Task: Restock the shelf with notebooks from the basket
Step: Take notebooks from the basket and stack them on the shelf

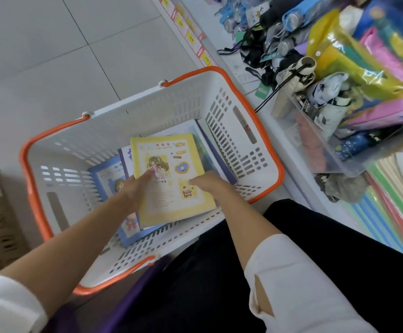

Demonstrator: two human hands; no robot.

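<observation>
Yellow notebook (171, 164) lies on top of the pile inside the white basket (147, 111), and you hold it at both sides. Your left grip (135, 191) clasps its left edge with fingers on the cover, and your right grip (206, 186) curls over its right edge. A blue notebook (106, 174) lies under it, partly covered. The basket stands on the floor (51, 56) just beside the shelf (210, 27), which carries folded umbrellas (279, 44), a clear bin (316, 145) and coloured folders (388, 212).
</observation>
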